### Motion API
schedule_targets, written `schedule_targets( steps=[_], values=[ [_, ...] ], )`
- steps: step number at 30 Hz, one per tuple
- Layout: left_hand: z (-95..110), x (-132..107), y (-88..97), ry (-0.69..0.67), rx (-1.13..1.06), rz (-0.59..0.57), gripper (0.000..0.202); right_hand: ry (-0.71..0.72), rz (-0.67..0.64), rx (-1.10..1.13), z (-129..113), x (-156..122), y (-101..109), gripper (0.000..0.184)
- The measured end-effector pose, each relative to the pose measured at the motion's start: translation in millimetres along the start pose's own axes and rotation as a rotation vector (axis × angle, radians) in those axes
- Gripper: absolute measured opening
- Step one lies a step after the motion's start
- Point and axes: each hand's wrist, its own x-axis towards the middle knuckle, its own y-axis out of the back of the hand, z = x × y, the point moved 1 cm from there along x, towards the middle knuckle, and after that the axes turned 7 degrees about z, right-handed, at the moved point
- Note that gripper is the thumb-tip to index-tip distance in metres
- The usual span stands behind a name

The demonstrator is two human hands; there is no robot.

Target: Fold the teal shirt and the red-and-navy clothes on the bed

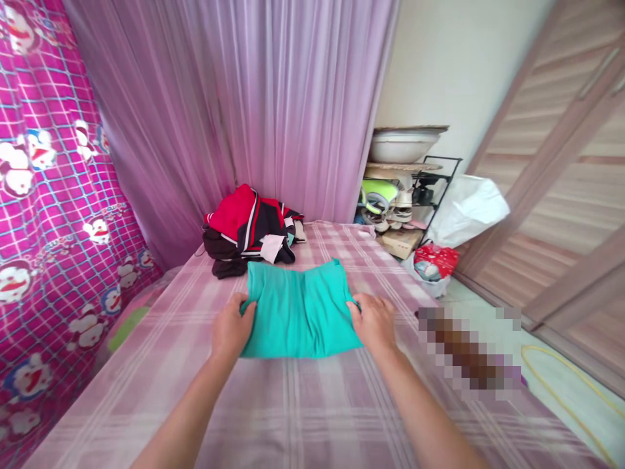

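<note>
teal cloth (300,312) between both hands

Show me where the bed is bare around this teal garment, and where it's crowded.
Widest bare sheet: nearer than the teal garment, around both forearms. A free strip runs left of the left hand; a narrower one lies right of the right hand. Crowded: the far left, where the clothes pile sits just behind the garment.

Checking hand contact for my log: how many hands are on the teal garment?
2. The left hand holds the teal garment at its left edge, the right hand at its right edge. A pixelated patch at right may hide more.
</note>
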Motion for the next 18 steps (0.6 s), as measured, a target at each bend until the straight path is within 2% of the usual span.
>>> schedule_targets(
  steps=[6, 9, 12, 15, 18],
  values=[
    [86.7, 64.4, -39.1, -0.15, -0.11, 0.027, 0.017, -0.016, 0.09, -0.078, 35.6, 90.1, -2.8, 0.021],
    [127.4, 106.7, -68.1, -0.201, -0.199, 0.073, 0.016, -0.038, 0.162, -0.132, 62.3, 145.7, -6.6, 0.021],
    [157.8, 147.9, -105.2, -0.162, -0.298, 0.067, 0.02, -0.103, 0.217, -0.2, 92.4, 195.7, -13.2, 0.025],
    [164.1, 172.2, -147.7, -0.062, -0.328, -0.077, 0.027, -0.234, 0.15, -0.265, 119.2, 221.1, -34.3, 0.03],
    [135.8, 163.3, -183.7, 0.012, -0.293, -0.192, 0.038, -0.311, 0.049, -0.283, 132.5, 205.8, -76.9, 0.037]
  ],
)
